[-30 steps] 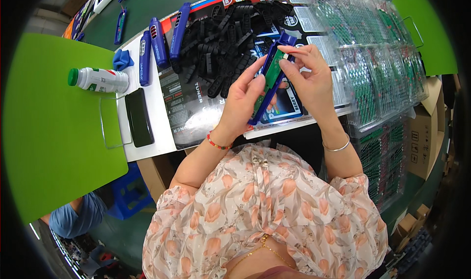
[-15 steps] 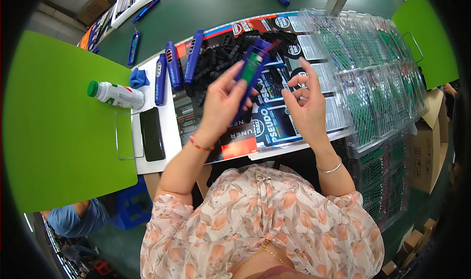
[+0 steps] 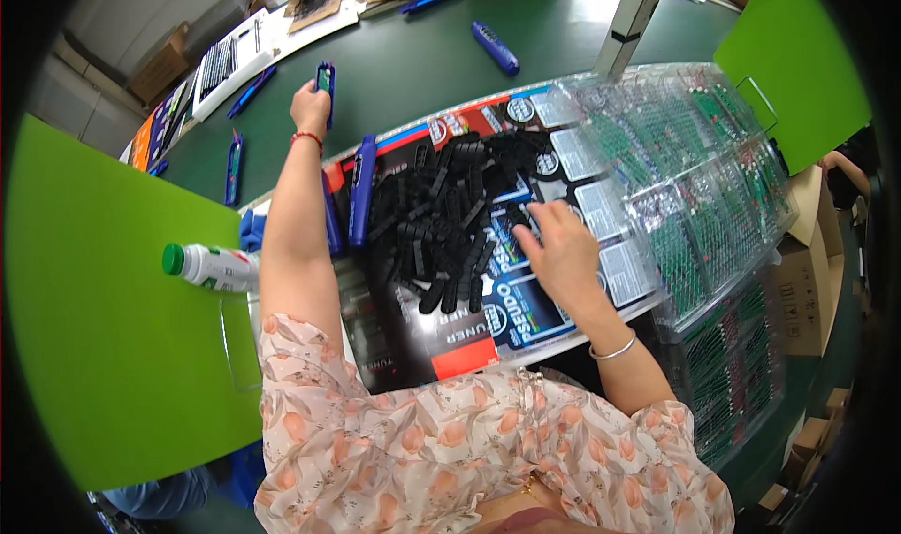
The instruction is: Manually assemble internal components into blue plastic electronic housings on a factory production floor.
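My left hand [image 3: 310,109] is stretched far forward over the green bench, closed around a blue plastic casing [image 3: 324,68] with a green circuit board inside it. Close to the right side of a heap of small black plastic parts [image 3: 441,215], my right hand [image 3: 566,257] hovers over the printed sheet [image 3: 465,358]. Its thumb and fingers are apart, and I see nothing between them. A closed blue casing [image 3: 361,191] lies at the heap's left side. Another blue casing [image 3: 333,220] beside it is partly hidden by my left forearm.
Clear trays of green circuit boards [image 3: 685,205] are stacked at the right. A white bottle with a green cap [image 3: 214,267] stands out at the left by a lime-green panel [image 3: 113,318]. More blue casings [image 3: 496,48] lie across the bench. A metal post [image 3: 631,27] rises at the back.
My left hand has carried the blue casing from above the heap to the far left of the bench. My right hand has lowered toward the sheet. The view has shifted forward.
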Motion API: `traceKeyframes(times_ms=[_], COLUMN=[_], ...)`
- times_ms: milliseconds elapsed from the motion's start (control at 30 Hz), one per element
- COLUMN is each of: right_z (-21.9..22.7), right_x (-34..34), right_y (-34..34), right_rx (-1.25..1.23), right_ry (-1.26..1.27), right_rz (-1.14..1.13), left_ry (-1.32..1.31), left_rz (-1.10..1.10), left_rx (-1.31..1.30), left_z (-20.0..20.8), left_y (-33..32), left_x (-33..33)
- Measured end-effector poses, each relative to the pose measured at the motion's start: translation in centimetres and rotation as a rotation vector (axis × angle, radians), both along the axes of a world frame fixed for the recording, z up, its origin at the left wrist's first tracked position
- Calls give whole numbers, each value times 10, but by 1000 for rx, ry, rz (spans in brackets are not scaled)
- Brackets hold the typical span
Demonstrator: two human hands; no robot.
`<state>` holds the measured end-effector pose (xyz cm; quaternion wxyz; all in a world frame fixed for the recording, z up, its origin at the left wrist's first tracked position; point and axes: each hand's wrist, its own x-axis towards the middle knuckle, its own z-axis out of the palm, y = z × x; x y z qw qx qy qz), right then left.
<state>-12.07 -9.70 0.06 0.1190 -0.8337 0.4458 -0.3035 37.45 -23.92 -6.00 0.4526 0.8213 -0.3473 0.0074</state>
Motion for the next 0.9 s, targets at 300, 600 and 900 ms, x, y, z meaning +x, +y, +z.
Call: traceKeyframes(times_ms=[300, 600, 900], right_z=[2, 5, 10], right_x=[-9, -17, -39], right_y=[11, 27, 38], right_rx=[158, 150, 272], right_ry=[38, 80, -178], right_rz=[89, 208, 48], left_ry=[-42, -570, -432], left_rz=[157, -201, -419], left_rx=[547, 209, 462], left_z=[20, 33, 3], left_y=[-18, -90, -130], left_x=[-62, -188, -287])
